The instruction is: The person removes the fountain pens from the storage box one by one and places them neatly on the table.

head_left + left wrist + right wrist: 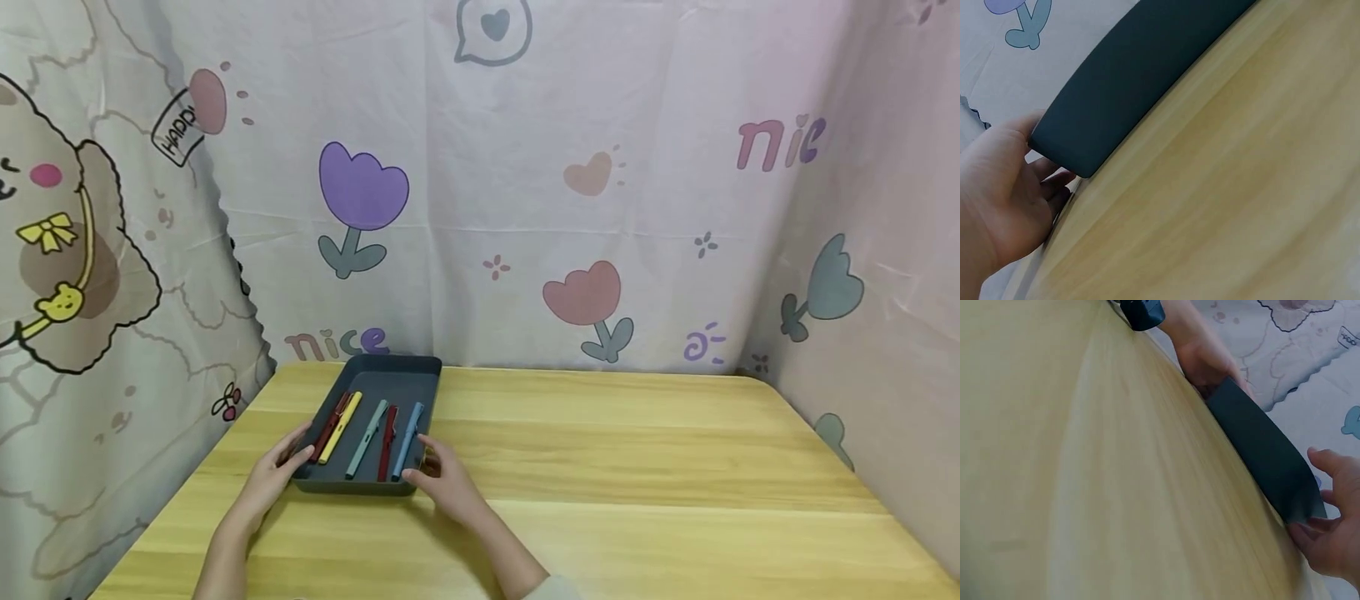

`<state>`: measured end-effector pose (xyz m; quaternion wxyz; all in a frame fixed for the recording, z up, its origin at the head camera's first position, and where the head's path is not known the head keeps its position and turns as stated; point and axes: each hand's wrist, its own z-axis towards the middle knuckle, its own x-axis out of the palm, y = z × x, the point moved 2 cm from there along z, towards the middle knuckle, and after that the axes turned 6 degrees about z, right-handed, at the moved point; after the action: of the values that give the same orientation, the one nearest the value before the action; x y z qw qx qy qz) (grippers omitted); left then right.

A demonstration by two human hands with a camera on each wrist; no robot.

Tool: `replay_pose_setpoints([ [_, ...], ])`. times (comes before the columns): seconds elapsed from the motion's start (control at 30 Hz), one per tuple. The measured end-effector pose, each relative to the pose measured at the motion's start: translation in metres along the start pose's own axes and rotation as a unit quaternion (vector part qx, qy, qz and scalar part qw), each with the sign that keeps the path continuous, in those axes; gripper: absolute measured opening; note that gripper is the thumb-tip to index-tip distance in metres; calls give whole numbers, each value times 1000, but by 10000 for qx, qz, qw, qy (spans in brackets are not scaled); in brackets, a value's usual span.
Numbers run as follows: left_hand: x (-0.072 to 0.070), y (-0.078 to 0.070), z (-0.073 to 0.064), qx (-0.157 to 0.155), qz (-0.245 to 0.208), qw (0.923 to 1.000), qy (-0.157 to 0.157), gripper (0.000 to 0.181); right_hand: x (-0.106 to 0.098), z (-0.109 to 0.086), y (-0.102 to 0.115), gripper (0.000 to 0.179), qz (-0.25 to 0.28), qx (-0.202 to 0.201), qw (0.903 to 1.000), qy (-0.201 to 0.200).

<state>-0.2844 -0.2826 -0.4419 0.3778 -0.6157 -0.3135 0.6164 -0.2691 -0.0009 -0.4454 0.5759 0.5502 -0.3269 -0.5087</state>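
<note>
A dark grey rectangular tray [390, 382] sits on the table at centre left. Several capped pens lie lengthwise in it: a dark red pen [326, 437] beside a yellow pen [340, 428], then a green pen [366, 440], another dark red pen [387, 445] and a blue pen [407, 442]. My left hand [267, 481] grips the tray's near left corner, thumb at the rim. At the near right corner, my right hand [452, 486] holds the tray's side between thumb and fingers. Both wrist views show the tray's outer wall [1122, 81] with fingers around its corners.
The wooden table [637, 467] extends to the right of the tray. A printed cloth [487, 167] hangs behind the table's back edge and along both sides. A black device [1142, 312] is on the left wrist.
</note>
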Motion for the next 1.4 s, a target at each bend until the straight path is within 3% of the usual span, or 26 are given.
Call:
replay_pose_setpoints([
  [0.27,1,-1,0,28,102,9999,14,66,2,0,-4,60,116,-130,9998,-18],
  [0.67,7,-1,-3,409,45,9987,-287,61,1,-4,-5,61,177,-54,9998,-33],
  [1.2,10,-3,-3,411,139,9979,-471,58,-2,-7,-4,59,289,-107,9995,-2],
  [1.4,16,-7,-3,468,237,9975,-467,58,-12,-14,10,58,408,-80,9991,97],
])
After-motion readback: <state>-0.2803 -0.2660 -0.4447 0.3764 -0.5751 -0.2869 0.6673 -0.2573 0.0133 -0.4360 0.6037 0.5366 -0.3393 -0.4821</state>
